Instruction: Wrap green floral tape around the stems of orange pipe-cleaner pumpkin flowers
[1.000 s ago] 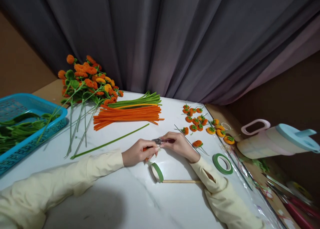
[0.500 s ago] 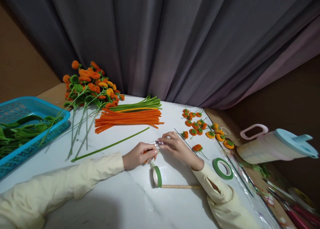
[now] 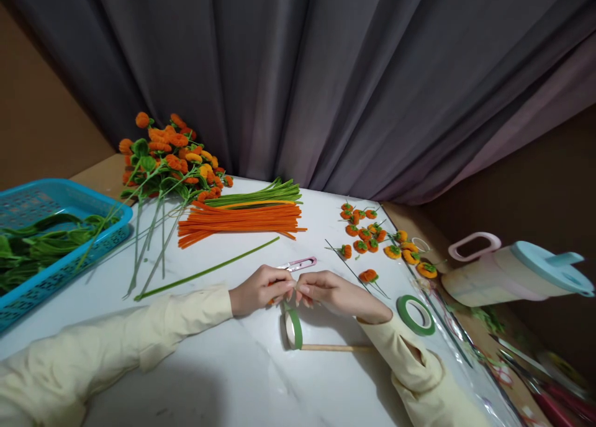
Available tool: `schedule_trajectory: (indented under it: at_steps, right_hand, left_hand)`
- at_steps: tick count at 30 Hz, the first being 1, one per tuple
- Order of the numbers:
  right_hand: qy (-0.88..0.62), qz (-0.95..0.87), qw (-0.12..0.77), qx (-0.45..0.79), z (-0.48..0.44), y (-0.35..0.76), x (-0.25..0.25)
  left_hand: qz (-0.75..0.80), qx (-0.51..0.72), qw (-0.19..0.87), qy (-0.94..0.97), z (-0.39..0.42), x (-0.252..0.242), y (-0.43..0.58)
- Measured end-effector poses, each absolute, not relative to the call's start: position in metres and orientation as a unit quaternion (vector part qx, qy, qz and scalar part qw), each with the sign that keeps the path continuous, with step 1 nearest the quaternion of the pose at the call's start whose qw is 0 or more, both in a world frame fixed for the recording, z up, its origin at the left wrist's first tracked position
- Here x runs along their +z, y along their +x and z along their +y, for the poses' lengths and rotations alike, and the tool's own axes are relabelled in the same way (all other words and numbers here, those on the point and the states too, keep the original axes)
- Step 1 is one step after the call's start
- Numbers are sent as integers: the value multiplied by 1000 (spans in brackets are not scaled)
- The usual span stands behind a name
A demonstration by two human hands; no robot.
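My left hand (image 3: 263, 288) is closed around a small orange fuzzy piece (image 3: 270, 301), most of it hidden by the fingers. My right hand (image 3: 326, 292) is pinched closed, its fingertips meeting those of the left; what it grips is too small to make out. Just beyond the hands lies a pair of thread snips (image 3: 303, 264) with a pink handle. Below the fingertips a roll of green tape (image 3: 293, 329) stands on edge against a thin wooden stick (image 3: 335, 348). A single green chenille stem (image 3: 209, 269) lies slanted to the left.
Orange chenille stems (image 3: 239, 221) and green ones (image 3: 258, 193) lie in bundles behind. Orange flowers (image 3: 172, 151) are heaped beside a blue basket (image 3: 121, 219) of leaves. Small orange chenille pieces (image 3: 364, 233), another tape roll (image 3: 416, 315) and a lidded cup (image 3: 488, 275) are at right.
The snips have left my right hand and now lie on the table behind the hands. My right hand has come down and closer, its fingertips against the left hand's.
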State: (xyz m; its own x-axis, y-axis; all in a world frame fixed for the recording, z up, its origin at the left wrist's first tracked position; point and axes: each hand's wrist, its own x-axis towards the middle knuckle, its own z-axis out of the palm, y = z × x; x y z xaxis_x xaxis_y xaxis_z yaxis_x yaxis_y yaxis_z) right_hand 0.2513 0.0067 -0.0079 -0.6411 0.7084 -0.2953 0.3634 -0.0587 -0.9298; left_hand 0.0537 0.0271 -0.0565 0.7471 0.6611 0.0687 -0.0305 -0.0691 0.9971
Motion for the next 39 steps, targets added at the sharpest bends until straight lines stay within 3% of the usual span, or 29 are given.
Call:
schedule_trajectory:
  at_steps: [13,20,24,27,30,33,39]
  right_hand:
    - [-384,-807,103,437,2,249,4]
    - [-350,-932,56,72,-14,243,1]
    - [-314,-943,99,-57,-14,245,-3]
    - [-362,-917,162,52,-9,249,2]
    - [-439,-831,203,276,-5,251,10]
    - [-465,-693,176,522,-7,247,16]
    - [-417,-514,200,722,-20,233,24]
  left_hand:
    - [214,229,654,688,27,-52,53]
    - [232,209,669,674,28,-46,55]
    - [240,212,662,677,32,-27,53]
    - [216,230,527,789,33,-8,48]
    - [153,236,263,923,29,8,43]
    - [107,227,89,964,23,16,40]
    - [44,232,-65,970,16,15,41]
